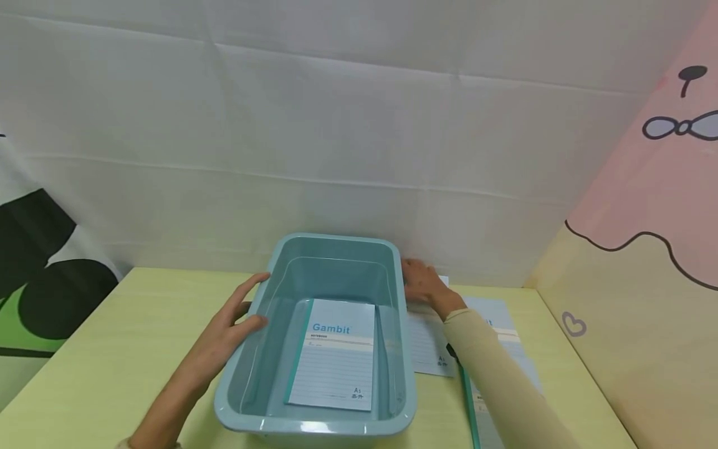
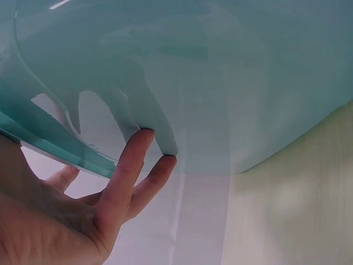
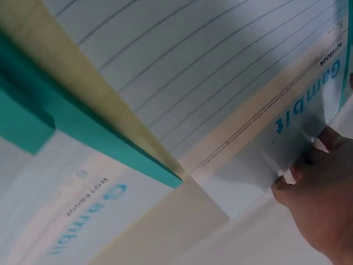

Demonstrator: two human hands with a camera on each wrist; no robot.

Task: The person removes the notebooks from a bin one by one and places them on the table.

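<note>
A blue-green plastic basin (image 1: 409,399) stands on the table with a Gambit notebook (image 1: 336,355) lying face up inside. My left hand (image 1: 227,333) grips the basin's left rim, thumb over the edge. In the left wrist view its fingertips (image 2: 165,160) touch the basin's outer wall. Right of the basin, my right hand (image 1: 423,284) reaches to the far edge of a second notebook (image 1: 429,337), partly hidden by hand and basin. In the right wrist view the curled fingers (image 3: 281,190) pinch that notebook's top edge, near the word Gambit.
More Gambit notebooks with teal spines (image 1: 470,408) lie farther right, partly under my right sleeve (image 1: 499,374). A white curtain (image 1: 336,125) hangs behind the pale yellow table (image 1: 140,330). A pink and cream printed wall (image 1: 634,262) borders the right side.
</note>
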